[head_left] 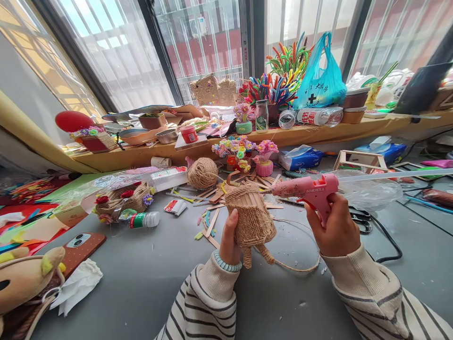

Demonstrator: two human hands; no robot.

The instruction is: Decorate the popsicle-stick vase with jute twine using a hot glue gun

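My left hand [229, 241] is closed around a small craft piece of wooden sticks wrapped in jute twine [250, 213], held upright above the grey table [148, 278]. My right hand [333, 227] grips a pink hot glue gun [308, 189], finger on the trigger, with the nozzle pointing left at the top edge of the twine piece. A clear glue stick [392, 175] sticks out of the gun's back to the right. Loose twine [297, 264] trails from the piece across the table.
A ball of jute twine [202, 173], loose wooden sticks [212, 222], a small bottle [144, 219] and a woven basket [123, 198] lie behind. A phone [79, 248] and plush toy [24, 278] sit at left. Scissors and a black cable [384, 236] lie at right. The window ledge [212, 144] holds pipe-cleaner flowers and jars.
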